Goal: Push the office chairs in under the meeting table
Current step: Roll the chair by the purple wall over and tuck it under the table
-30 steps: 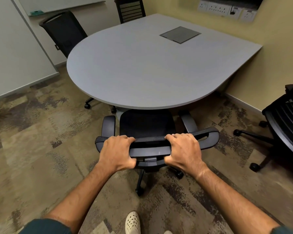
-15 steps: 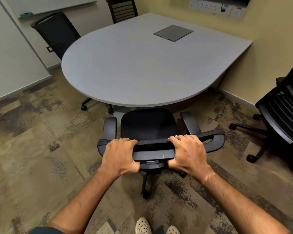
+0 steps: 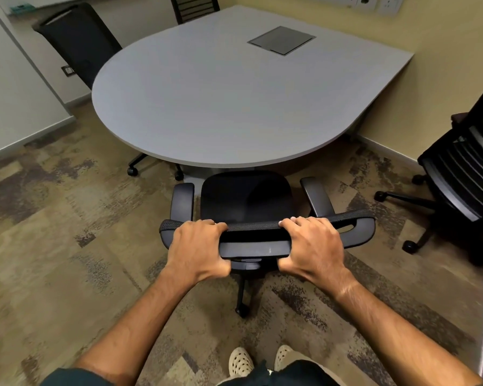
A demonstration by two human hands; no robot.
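Note:
A black office chair [image 3: 246,199] stands in front of me, facing the grey rounded meeting table [image 3: 234,101]. The front edge of its seat sits just at the table's near rim. My left hand [image 3: 198,246] grips the left part of the chair's backrest top. My right hand [image 3: 313,246] grips the right part of the same backrest. A second black chair [image 3: 78,40] stands at the table's far left, its wheels partly under the top. A third chair [image 3: 194,6] is at the far end. A fourth chair [image 3: 463,179] stands away from the table at the right.
Patterned brown carpet [image 3: 53,260] covers the floor. A yellow wall [image 3: 430,29] with sockets runs along the table's right side, a pale wall [image 3: 11,87] on the left. A grey cable hatch [image 3: 281,40] is set in the tabletop. My feet [image 3: 240,360] stand behind the chair.
The chair and my hands sit lower in view and farther from the table rim than before; the seat shows more. My feet have come into view.

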